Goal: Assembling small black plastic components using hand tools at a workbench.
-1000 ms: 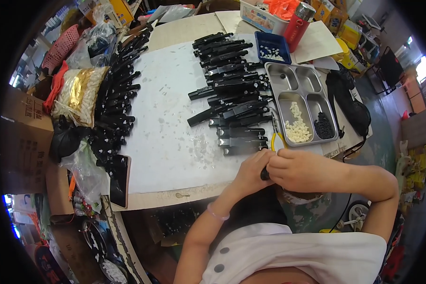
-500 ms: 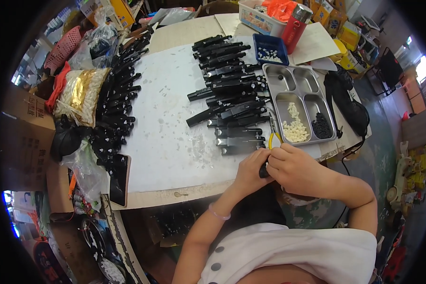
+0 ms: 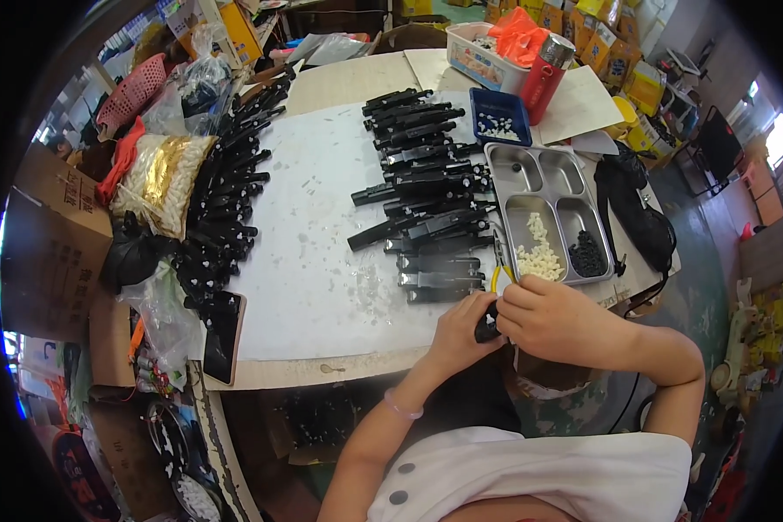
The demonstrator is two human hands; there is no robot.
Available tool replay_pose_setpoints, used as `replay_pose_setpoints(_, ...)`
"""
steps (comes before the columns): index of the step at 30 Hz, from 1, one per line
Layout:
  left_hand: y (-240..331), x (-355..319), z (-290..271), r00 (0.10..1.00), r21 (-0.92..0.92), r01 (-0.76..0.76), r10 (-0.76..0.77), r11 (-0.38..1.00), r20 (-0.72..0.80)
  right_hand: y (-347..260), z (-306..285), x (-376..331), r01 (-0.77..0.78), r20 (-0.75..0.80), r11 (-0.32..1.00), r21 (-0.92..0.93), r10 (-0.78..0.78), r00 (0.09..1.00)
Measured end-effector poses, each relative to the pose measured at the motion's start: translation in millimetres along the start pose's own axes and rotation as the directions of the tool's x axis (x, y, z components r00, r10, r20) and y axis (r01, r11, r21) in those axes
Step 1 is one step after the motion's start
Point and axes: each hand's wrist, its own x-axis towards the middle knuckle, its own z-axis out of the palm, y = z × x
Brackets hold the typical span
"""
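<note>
Head view shows, nearest, the left hand (image 3: 461, 335) and right hand (image 3: 552, 317) meeting at the bench (image 3: 322, 370) edge, both grips pinching one small black plastic part (image 3: 487, 328), yellow-handled pliers (image 3: 498, 277) just beyond, then the steel compartment tray (image 3: 548, 187) and rows of black parts (image 3: 426, 200).

Matt black plastic parts (image 3: 426, 183) lie on a white paper sheet (image 3: 313, 252) over a smooth pale wood table (image 3: 339, 83). Shiny steel tray (image 3: 539, 170); glossy red bottle (image 3: 541, 78), blue plastic bin (image 3: 498, 103), brown cardboard box (image 3: 43, 252).
</note>
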Motion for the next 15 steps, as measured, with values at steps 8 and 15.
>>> replay_pose_setpoints(8,1,-1,1,0.999,-0.006,0.023,-0.023,1.000,0.033,3,-3,5,0.079,0.077,0.996,-0.043,-0.075,0.994)
replay_pose_setpoints(15,-13,-12,12,0.998,0.085,0.016,-0.021,0.996,0.061,-8,7,4,0.112,0.028,0.993,0.041,-0.114,0.993)
